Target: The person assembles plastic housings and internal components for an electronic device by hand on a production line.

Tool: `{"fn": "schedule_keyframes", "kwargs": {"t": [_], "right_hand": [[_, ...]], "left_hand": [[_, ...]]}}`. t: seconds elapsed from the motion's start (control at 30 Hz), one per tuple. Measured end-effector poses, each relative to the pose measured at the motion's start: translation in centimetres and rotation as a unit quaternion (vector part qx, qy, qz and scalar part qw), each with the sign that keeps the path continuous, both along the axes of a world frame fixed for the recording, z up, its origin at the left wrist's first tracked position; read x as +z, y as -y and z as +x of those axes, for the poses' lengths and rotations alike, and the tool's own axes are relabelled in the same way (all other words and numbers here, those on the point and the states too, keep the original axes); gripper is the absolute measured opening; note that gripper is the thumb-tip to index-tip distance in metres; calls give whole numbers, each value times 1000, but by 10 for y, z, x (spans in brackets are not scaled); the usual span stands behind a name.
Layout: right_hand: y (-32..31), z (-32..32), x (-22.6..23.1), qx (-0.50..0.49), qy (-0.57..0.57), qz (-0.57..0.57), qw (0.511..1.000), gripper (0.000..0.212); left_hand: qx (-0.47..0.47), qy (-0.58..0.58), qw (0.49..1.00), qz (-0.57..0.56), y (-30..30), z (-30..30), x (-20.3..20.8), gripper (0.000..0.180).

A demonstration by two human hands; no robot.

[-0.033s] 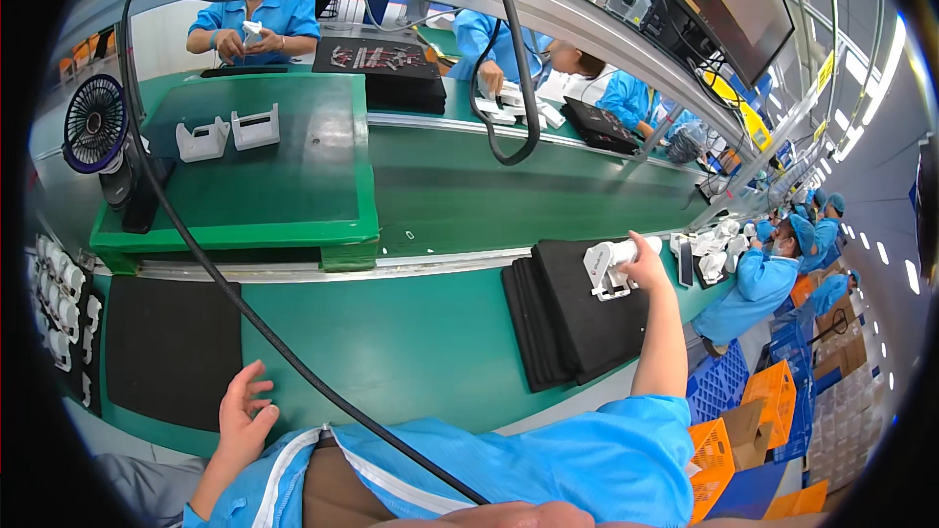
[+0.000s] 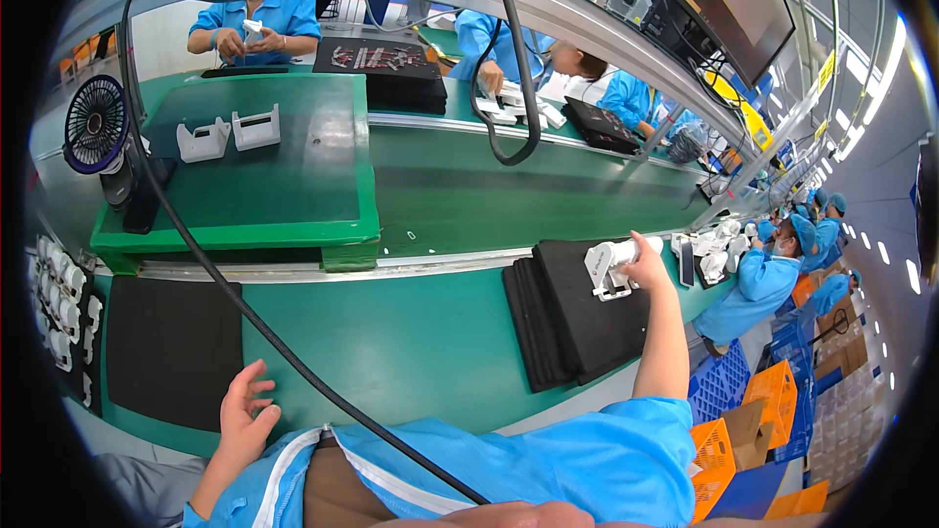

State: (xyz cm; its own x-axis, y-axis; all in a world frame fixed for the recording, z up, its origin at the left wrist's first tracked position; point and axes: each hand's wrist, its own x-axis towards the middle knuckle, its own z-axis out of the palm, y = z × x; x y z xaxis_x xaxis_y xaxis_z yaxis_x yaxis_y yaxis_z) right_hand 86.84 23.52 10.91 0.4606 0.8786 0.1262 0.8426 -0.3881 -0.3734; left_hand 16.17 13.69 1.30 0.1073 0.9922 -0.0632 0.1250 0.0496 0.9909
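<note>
My right hand [image 2: 643, 266] reaches out to the right, its fingers round the top end of a white plastic device [image 2: 611, 272] with a rounded body and an open frame-like base. The device stands on the upper pad of a stack of black foam pads [image 2: 587, 332]. Part of its body is hidden behind my fingers. My left hand [image 2: 245, 414] is held over the front edge of the green bench [image 2: 391, 332], fingers apart and holding nothing. It is nearest to a flat black mat [image 2: 174, 352] on the bench.
A black cable [image 2: 259, 308] hangs across the view between my arms. A green raised platform [image 2: 293, 171] holds two white brackets [image 2: 203, 140] and a small fan [image 2: 96, 124]. White parts [image 2: 59, 303] lie at the far left, more [image 2: 719, 244] at the right. Co-workers sit opposite.
</note>
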Motion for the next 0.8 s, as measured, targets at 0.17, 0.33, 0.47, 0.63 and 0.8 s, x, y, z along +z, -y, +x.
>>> {"fn": "schedule_keyframes", "kwargs": {"t": [0.17,0.33,0.47,0.63,0.8], "right_hand": [[0,-38,39,-17,132,-114,984,92],[-17,-59,52,131,189,-97,968,68],[-30,-64,50,170,156,-134,964,60],[-33,-56,44,242,194,-88,947,58],[-21,-87,58,129,360,-110,917,85]], "left_hand": [[-21,-6,1000,6,-4,2,0,70],[-40,5,999,5,-9,4,1,71],[-27,3,999,26,-4,-9,-6,71],[-22,12,1000,16,9,-15,-16,70],[-8,-48,996,69,8,-25,2,67]]}}
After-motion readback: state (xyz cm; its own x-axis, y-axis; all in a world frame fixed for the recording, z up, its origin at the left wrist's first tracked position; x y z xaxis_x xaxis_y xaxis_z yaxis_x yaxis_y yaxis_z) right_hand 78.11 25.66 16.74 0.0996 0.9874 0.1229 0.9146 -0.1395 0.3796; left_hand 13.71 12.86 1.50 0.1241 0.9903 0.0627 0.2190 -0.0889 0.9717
